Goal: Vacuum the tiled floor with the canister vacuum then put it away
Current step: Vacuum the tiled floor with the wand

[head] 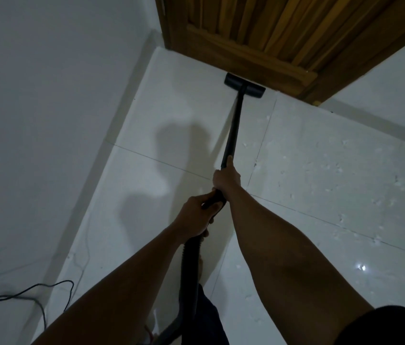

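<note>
A black vacuum wand (233, 125) stretches away from me over the white tiled floor (171, 108). Its flat floor head (244, 85) rests on the tiles right against the foot of a wooden door (258, 33). My right hand (226, 177) grips the wand's lower end, index finger laid along the tube. Just behind it, my left hand (196, 215) is closed around the curved handle where the ribbed black hose (189, 275) joins. The hose drops down between my arms. The canister is not in view.
A white wall (47, 108) runs along the left, meeting the door frame in a corner. A thin black power cord (35, 290) loops on the floor at lower left. Small white scraps (333, 175) are scattered over the tiles to the right. Another wall stands at the upper right.
</note>
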